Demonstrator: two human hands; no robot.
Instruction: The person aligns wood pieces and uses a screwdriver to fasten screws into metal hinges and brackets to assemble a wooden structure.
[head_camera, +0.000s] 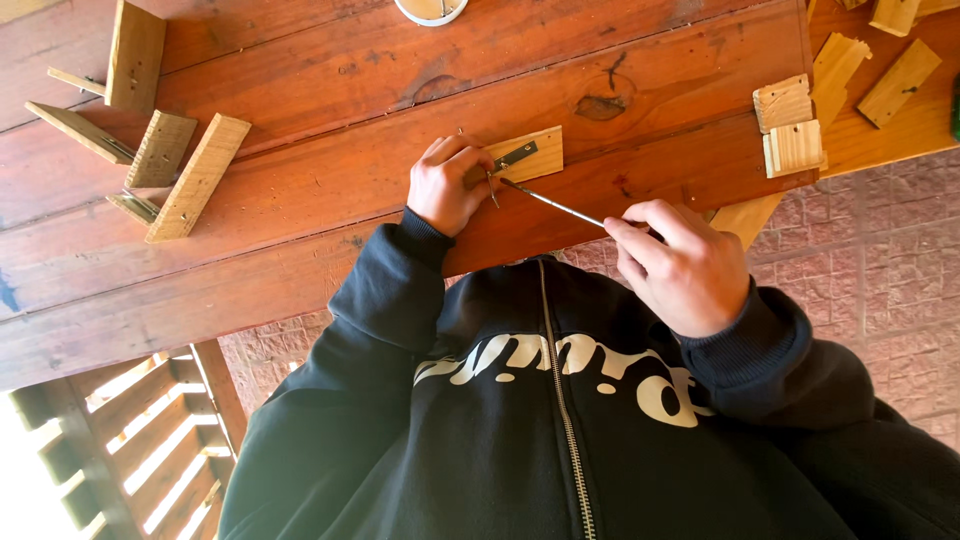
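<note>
- Wooden pieces (195, 180) on the table (300, 240), far left, seem already joined by metal fittings.
- Left hand (447, 188) pins down a small wood block (540, 150) bearing a metal plate (515, 156), near the table's edge.
- Right hand (685, 265) pinches a thin screwdriver (555, 203), its tip at the plate; the fastening looks unfinished.
- Bare blocks (785, 105) wait on the right.

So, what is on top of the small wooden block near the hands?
A dark metal plate lies on the wooden block. The left hand covers the block's left end, hiding anything there.
</note>
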